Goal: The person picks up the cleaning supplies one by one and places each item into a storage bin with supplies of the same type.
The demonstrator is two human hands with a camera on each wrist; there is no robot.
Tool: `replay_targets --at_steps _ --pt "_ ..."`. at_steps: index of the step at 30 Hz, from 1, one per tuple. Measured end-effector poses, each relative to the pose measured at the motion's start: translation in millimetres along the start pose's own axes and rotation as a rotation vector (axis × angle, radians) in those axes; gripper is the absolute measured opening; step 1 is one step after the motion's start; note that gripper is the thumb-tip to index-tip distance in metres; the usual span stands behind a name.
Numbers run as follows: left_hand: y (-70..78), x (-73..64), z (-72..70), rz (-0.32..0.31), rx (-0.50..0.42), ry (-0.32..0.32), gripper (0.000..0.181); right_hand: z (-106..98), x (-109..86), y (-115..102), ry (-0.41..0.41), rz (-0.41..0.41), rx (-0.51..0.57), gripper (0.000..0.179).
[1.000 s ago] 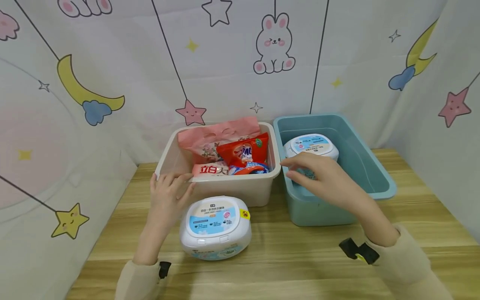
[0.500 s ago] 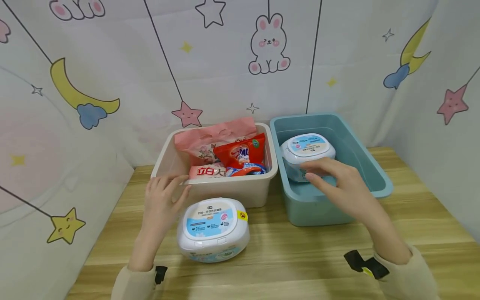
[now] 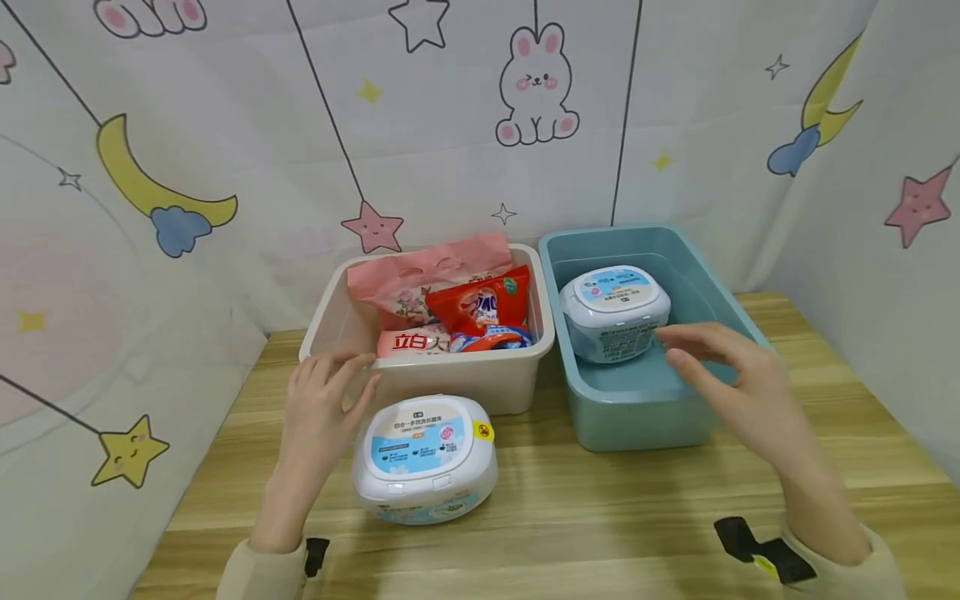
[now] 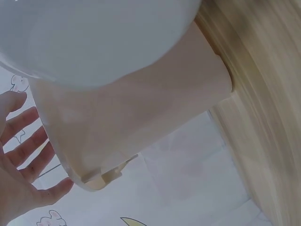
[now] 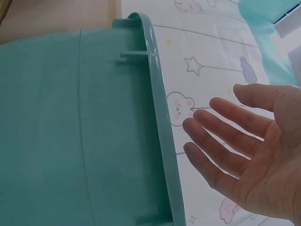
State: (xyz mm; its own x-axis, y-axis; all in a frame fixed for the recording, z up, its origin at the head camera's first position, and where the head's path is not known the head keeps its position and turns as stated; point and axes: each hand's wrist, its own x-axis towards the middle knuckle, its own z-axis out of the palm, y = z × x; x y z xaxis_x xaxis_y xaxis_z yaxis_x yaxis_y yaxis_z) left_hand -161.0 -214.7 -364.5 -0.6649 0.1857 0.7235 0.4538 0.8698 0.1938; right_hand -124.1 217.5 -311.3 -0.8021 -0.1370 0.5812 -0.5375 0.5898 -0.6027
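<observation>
My left hand point(image 3: 324, 404) rests its fingertips on the front rim of a cream plastic bin point(image 3: 465, 387); its fingers are loosely extended in the left wrist view. Just beside that hand, a white lidded tub point(image 3: 423, 458) with a blue label and a yellow sticker sits on the table. My right hand point(image 3: 738, 383) hovers over the front right of a teal bin point(image 3: 637, 421), fingers relaxed and holding nothing. Inside the teal bin, at its left, stands a second white tub point(image 3: 617, 312), upright and apart from the fingertips.
Inside the cream bin lie a pink bag point(image 3: 427, 275), a red packet point(image 3: 483, 304), a blue packet point(image 3: 491, 340) and a white-and-pink packet point(image 3: 412, 342). Both bins stand side by side on a wood-grain table point(image 3: 570, 533), against a printed curtain point(image 3: 442, 133).
My right hand has moved rightward, away from the tub in the teal bin, uncovering that tub's front. The left hand stays at the cream bin's rim; the view has shifted slightly.
</observation>
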Motion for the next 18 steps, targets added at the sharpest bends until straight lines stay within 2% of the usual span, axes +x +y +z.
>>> replay_targets --at_steps 8,18 --pt "6.5 -1.3 -6.3 0.025 -0.008 0.014 0.031 -13 -7.9 5 0.041 0.072 -0.008 0.028" --pt "18.6 -0.4 -8.5 0.084 -0.047 0.034 0.041 -22 -16.7 14 0.094 0.017 0.015 0.029"
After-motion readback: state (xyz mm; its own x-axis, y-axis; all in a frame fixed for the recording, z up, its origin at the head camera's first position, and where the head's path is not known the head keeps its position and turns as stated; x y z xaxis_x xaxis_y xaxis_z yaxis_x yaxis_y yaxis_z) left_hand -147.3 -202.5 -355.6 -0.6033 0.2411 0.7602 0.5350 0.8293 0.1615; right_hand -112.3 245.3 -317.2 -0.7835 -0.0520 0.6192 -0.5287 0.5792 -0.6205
